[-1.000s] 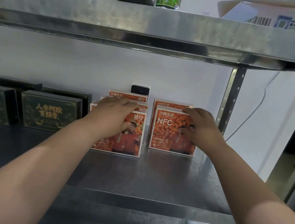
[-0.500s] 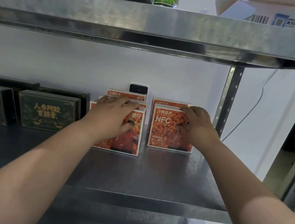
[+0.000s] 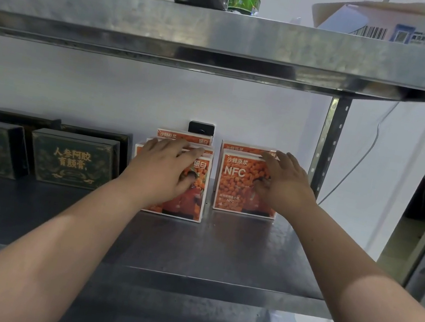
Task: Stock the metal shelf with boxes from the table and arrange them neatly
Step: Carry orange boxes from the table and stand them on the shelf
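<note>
Two rows of orange boxes stand on the metal shelf (image 3: 190, 250), one behind another. My left hand (image 3: 164, 172) rests on the front box of the left row (image 3: 194, 202), with its fingers laid flat over the top edge and its thumb on the printed face. My right hand (image 3: 283, 186) presses the front box of the right row (image 3: 236, 181), marked NFC, in the same way. More orange boxes (image 3: 181, 136) show behind the left one, and another orange box (image 3: 244, 147) shows behind the right one. The left front box stands nearer to me than the right one.
Dark green boxes (image 3: 73, 160) with gold lettering line the shelf to the left. The upper shelf (image 3: 227, 34) carries jars and an open carton (image 3: 397, 26). A steel upright (image 3: 330, 141) stands just right of the orange boxes. A small black device (image 3: 201, 127) is on the wall.
Both hands stay on the front boxes. The right front box has slid slightly back toward the one behind it, and my right fingers lie flatter on top.
</note>
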Demonstrator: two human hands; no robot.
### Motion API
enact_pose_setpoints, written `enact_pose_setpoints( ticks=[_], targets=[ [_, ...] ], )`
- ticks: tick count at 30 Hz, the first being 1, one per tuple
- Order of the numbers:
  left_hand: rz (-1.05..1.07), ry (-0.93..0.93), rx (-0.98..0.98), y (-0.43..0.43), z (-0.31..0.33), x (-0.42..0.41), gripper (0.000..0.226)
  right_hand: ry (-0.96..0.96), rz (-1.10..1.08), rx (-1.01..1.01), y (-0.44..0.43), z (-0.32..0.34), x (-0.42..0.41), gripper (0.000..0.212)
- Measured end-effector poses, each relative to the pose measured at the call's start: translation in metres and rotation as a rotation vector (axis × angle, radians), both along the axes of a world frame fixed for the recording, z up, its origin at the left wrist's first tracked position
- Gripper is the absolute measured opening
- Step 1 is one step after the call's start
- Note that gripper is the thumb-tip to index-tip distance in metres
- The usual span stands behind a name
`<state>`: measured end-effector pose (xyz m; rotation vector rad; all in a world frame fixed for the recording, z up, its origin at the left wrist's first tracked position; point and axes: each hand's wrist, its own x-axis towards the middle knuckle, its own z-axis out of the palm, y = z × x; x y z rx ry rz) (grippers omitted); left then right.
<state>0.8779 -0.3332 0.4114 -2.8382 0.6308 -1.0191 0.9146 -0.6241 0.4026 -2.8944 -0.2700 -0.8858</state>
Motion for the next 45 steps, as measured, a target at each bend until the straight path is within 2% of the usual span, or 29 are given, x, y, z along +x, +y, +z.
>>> enact_pose_setpoints(
  ticks=[7,10,13,18,24,29,35,40,45],
  targets=[
    [-0.008,-0.021,-0.048,0.002,-0.014,-0.010,0.062,0.015,-0.062,-0.034,0.007,-0.004,-0.019,0.077],
    [-0.057,-0.020,-0.054,0.001,-0.017,-0.026,0.066,0.008,-0.026,-0.002,0.014,-0.006,-0.040,0.071],
    [-0.113,-0.012,-0.054,-0.005,-0.025,-0.048,0.066,-0.078,0.048,0.006,0.022,-0.015,-0.072,0.064],
    [-0.301,0.057,-0.072,-0.024,-0.049,-0.086,0.062,-0.089,0.074,0.046,0.035,-0.044,-0.145,0.056],
    [-0.614,0.092,-0.074,-0.059,-0.092,-0.138,0.056,-0.078,-0.033,0.099,0.032,-0.094,-0.247,0.040],
    [-0.838,0.195,-0.050,-0.095,-0.146,-0.188,0.056,-0.010,-0.190,0.154,0.015,-0.157,-0.337,0.036],
    [-1.021,0.423,0.036,-0.145,-0.223,-0.258,0.051,0.252,-0.446,0.257,0.003,-0.233,-0.450,0.037],
    [-1.112,0.646,0.260,-0.176,-0.277,-0.323,0.059,0.389,-0.686,0.378,0.006,-0.285,-0.550,0.039],
    [-1.306,0.739,0.418,-0.194,-0.316,-0.385,0.059,0.511,-0.919,0.480,0.036,-0.314,-0.635,0.040]
  ],
)
